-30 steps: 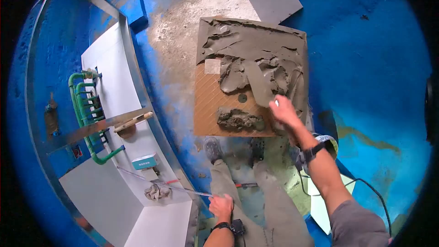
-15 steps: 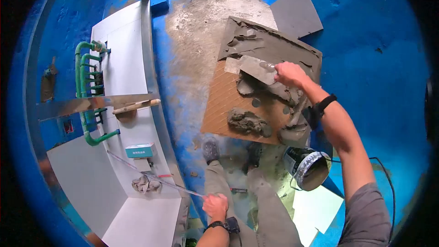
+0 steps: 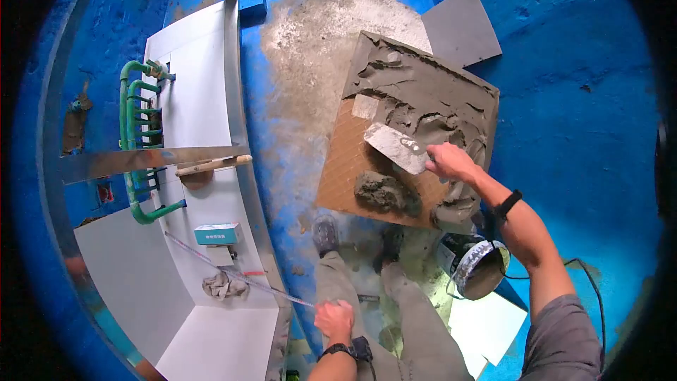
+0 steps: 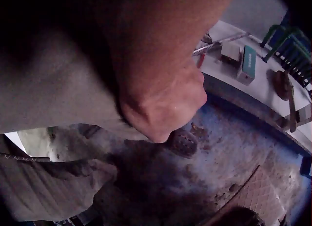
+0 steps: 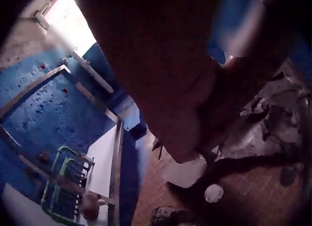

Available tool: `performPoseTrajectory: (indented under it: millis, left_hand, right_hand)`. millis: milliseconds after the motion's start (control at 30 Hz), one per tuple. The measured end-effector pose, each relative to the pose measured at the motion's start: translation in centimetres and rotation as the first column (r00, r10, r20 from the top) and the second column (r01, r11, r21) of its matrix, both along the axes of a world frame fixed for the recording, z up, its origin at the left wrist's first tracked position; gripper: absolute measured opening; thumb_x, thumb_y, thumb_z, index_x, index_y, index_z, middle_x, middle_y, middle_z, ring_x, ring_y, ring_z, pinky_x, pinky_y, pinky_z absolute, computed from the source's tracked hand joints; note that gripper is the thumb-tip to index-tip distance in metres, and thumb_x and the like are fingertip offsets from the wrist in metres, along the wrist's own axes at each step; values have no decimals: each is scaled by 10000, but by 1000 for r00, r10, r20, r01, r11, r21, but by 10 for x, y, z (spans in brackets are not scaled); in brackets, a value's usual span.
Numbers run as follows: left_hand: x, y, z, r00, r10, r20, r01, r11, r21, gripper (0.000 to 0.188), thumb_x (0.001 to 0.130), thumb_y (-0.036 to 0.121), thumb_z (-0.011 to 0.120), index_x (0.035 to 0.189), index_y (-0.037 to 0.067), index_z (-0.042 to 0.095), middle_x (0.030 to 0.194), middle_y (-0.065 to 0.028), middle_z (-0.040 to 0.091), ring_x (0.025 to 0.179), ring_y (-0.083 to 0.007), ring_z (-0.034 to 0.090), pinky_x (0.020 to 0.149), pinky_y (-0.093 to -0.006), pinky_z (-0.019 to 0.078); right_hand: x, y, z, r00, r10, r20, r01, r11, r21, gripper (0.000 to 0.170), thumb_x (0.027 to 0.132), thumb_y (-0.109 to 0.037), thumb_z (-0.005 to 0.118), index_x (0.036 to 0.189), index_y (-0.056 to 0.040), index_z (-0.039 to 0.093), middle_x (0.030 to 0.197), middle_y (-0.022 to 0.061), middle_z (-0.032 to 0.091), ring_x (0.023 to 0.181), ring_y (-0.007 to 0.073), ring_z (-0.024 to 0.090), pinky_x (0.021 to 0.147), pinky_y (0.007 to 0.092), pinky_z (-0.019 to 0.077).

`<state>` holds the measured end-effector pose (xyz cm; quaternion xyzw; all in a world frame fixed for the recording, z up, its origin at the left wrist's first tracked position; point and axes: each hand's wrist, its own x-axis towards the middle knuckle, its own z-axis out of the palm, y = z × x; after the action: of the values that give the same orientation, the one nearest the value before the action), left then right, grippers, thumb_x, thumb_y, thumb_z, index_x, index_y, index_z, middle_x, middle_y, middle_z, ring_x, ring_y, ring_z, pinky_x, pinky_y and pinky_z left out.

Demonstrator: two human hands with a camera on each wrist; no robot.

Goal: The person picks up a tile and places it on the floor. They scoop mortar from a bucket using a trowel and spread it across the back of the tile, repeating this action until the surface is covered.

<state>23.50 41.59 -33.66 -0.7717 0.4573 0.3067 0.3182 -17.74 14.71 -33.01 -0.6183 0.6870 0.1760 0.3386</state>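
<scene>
Trowel (image 3: 395,147) shifted toward tile's (image 3: 341,180) bare edge, right hand (image 3: 451,161) gripping; left hand's (image 3: 334,319) grip unclear.

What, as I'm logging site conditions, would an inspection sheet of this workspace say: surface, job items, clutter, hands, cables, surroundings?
Surface: blue floor, stained, with a rough pale patch.
Job's things: brown tile, ridged where bare; grey mortar-like mix across its far part; separate lump towards the near edge; trowel over the tile, contact unclear.
Clutter: bucket at the person's right; teal box and crumpled cloth on a white ledge; grey panel beyond the tile.
Left hand: rests on the leg; grip unclear.
Right hand: grips the trowel.
Cables: dark cable by the right arm; ends untraceable.
Surroundings: green pipes, metal frame, blue wall.
</scene>
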Motion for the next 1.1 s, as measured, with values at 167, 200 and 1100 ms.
performPoseTrajectory:
  millis: [167,200,1100]
  left_hand:
    - [-7,-1,3,1000,6,30,-5,1000,-14,434,874,383,596,1072,18,722,1180,-209,665,999,-386,701,874,-492,551]
    - [-7,0,2,999,0,34,1,1000,-16,434,874,383,596,1072,18,722,1180,-209,665,999,-386,701,874,-492,551]
    - [-15,-4,4,998,-19,66,17,999,31,447,891,389,596,1098,11,718,1197,-209,653,992,-386,704,854,-493,557]
  right_hand:
    - [2,-16,-14,984,-169,55,177,954,-243,325,912,-279,615,1045,15,652,1027,274,703,1003,457,673,875,547,539]
    - [9,-26,-13,974,-216,67,226,939,-257,319,909,-266,610,1035,23,657,1050,280,701,1018,470,669,891,555,534]
    - [9,-32,-60,953,-177,-244,78,927,-366,167,957,-146,507,954,-32,630,897,213,738,841,383,742,711,485,601]
